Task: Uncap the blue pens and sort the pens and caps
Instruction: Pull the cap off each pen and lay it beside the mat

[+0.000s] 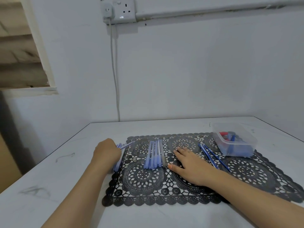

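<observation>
Five capped pens (154, 154) lie side by side mid-placemat (143, 181): four blue, one grey. The left hand (107, 152) is curled round a pen bundle (122, 146) at the mat's left edge, count unclear. The right hand (189, 165) lies flat with fingers spread, just right of the row. About three thin pens (212, 157) lie beside one clear tub (246, 142) at the far-right corner. The mat stops short of the tabletop's (65, 178) left and near edges.

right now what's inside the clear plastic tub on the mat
Inside the clear tub: red pieces and blue pieces, likely caps or pens. The cloudy walls hide how many and what lies at the bottom.
</observation>
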Available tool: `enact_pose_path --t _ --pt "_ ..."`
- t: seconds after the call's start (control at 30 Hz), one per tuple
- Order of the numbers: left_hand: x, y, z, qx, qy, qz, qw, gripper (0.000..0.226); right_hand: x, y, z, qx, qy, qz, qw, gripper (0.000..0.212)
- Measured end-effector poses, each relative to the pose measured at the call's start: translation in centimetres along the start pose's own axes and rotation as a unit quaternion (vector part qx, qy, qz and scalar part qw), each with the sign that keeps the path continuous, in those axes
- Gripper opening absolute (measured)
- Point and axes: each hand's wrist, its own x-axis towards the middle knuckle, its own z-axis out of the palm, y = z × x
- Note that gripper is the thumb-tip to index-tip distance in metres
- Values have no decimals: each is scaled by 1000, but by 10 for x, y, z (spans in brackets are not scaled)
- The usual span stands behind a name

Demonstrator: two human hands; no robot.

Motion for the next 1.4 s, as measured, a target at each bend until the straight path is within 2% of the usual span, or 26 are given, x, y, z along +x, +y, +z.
enact_pose_path --t 0.27,0.5,0.83,0.93,1.17,1.4 --pt "-7 6 7 23 -2 15 1000 16 0 -1 -2 -8 3 -4 1000 74" --pt "-11 9 14 7 28 6 1000 32 -1 -1 -2 6 3 -4 1000 74" --pt "-1 5 21 40 22 -4 999 28 -2 -2 -3 5 5 -8 1000 74" --pt "-7 9 17 63 39 5 997 16 -3 -3 -5 15 26 -15 999 72" --pt "-10 15 27 80 56 149 984 42 -5 -9 -7 39 110 -107 987 46" --pt "-6 9 43 104 -74 137 982 63 -3 -6 -5 19 106 -153 982 40"
